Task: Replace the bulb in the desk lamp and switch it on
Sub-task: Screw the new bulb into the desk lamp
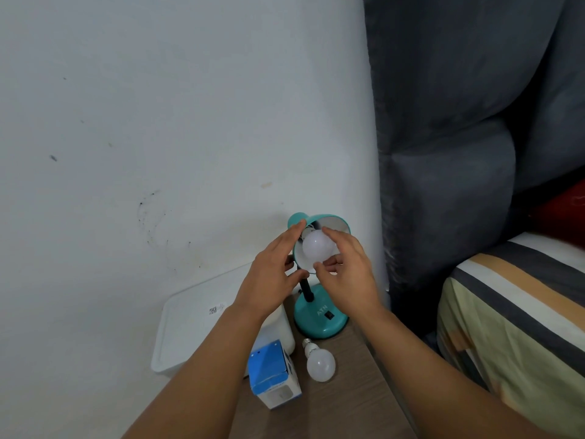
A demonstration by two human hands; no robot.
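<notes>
A teal desk lamp [319, 321] stands on a brown table, its shade [335, 221] tilted toward me. A white bulb [318, 247] sits in the shade's socket. My right hand [345, 274] grips this bulb, fingers over its top and thumb under it. My left hand [272, 274] holds the left side of the shade, fingers along it and thumb below. A second white bulb [320, 362] lies loose on the table in front of the lamp base. The lamp's black switch [330, 315] is on the base.
A blue and white bulb box [273, 377] stands on the table [348, 407] near the loose bulb. A white container [281, 331] and a white tray [190, 327] are to the left. A white wall rises behind; a grey headboard and striped bed [512, 312] lie right.
</notes>
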